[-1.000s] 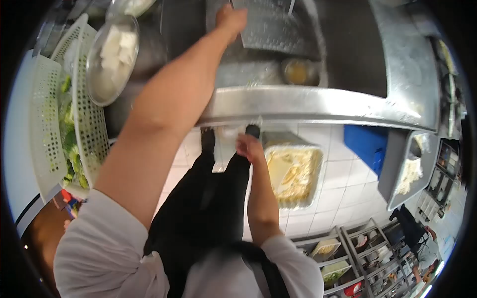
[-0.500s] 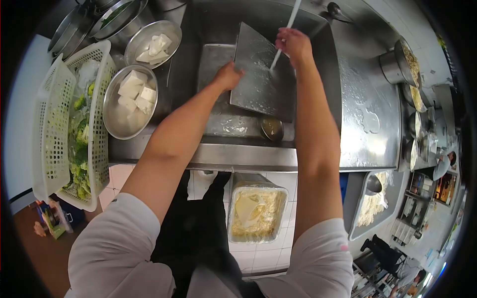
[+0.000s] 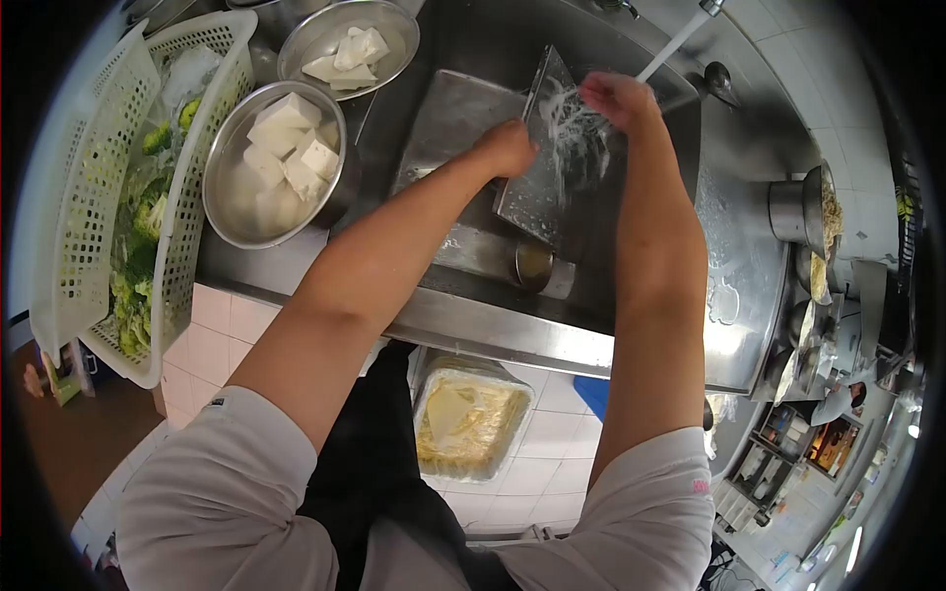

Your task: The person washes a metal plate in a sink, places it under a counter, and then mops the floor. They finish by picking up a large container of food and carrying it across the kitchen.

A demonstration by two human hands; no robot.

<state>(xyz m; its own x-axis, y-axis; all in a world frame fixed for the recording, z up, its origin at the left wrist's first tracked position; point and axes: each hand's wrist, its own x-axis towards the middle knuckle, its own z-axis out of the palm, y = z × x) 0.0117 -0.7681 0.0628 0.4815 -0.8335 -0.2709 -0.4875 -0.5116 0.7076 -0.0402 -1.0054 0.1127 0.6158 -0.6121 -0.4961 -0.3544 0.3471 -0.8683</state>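
In the steel sink, my left hand (image 3: 508, 149) is closed on the left edge of a flat rectangular metal tray (image 3: 552, 192), which stands tilted. My right hand (image 3: 619, 99) is by the tray's upper right side, fingers extended and holding nothing. A stream of water (image 3: 675, 44) from the tap meets it at the palm and wrist. White splashes run down the tray face below the fingers. A round metal cup or ladle bowl (image 3: 533, 266) lies on the sink bottom, under the tray's lower corner.
Left of the sink are metal bowls of white tofu blocks, one nearer (image 3: 315, 156) and one farther (image 3: 360, 49), beside a white plastic basket (image 3: 187, 212) of broccoli. A wrapped container (image 3: 468, 424) sits on the floor below. Steel pots (image 3: 796, 212) line the right side.
The tray has turned to a steeper angle, its lip now showing. My right hand has moved into the water, which now splashes over the tray. The whole view has shifted and rotated.
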